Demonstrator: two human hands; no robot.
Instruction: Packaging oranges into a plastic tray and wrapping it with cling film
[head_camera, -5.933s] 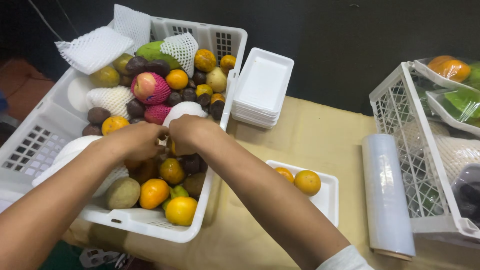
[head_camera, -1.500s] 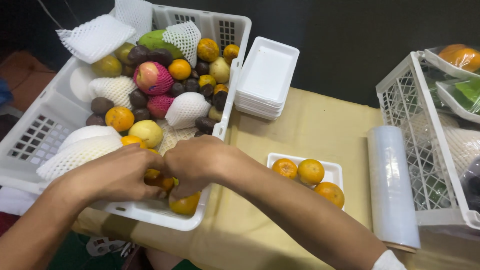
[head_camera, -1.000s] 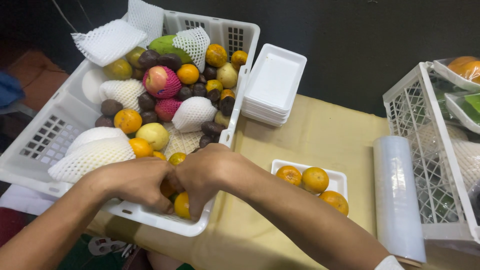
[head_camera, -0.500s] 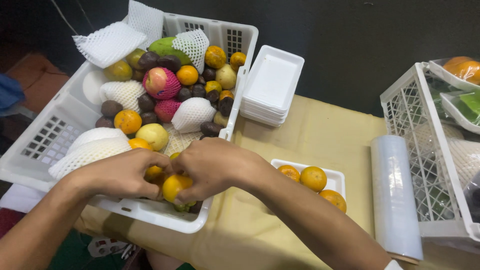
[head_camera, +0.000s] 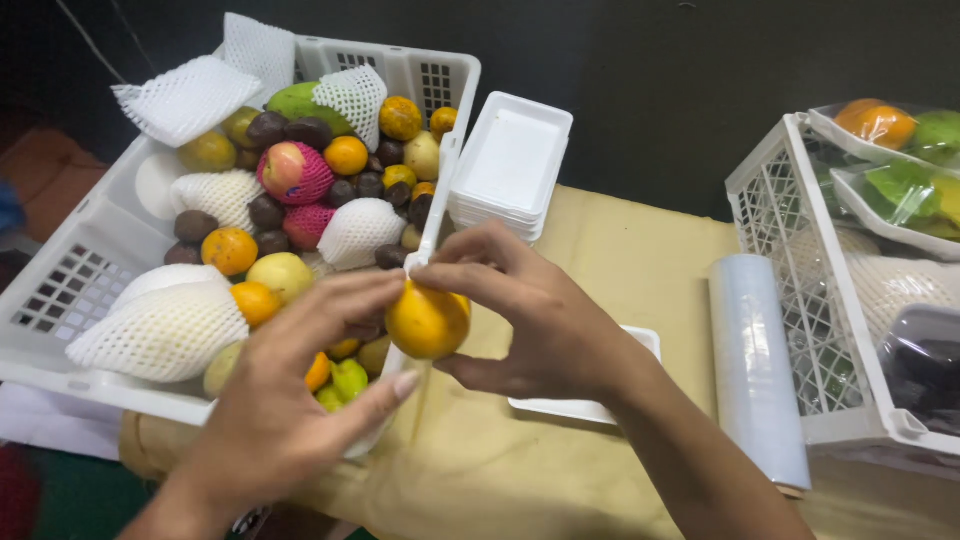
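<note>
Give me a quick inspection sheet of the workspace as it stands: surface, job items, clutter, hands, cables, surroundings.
Surface: table under tan cloth.
Job's things: orange fruit held above the edge of the white crate of mixed fruit; white tray mostly hidden behind the right hand.
Clutter: stack of empty trays; roll of clear film; second crate with wrapped fruit.
Hands: left hand open, fingertips on the fruit; right hand pinching it.
Cables: nothing seen.
Surroundings: dark backdrop.

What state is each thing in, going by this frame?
Round orange fruit: held off the table between both hands.
Left hand: open, fingertips on the fruit.
Right hand: pinching the fruit.
White slatted plastic crate: filled with mixed fruit.
White foam trays: stacked.
Clear cling film roll: lying flat.
</note>
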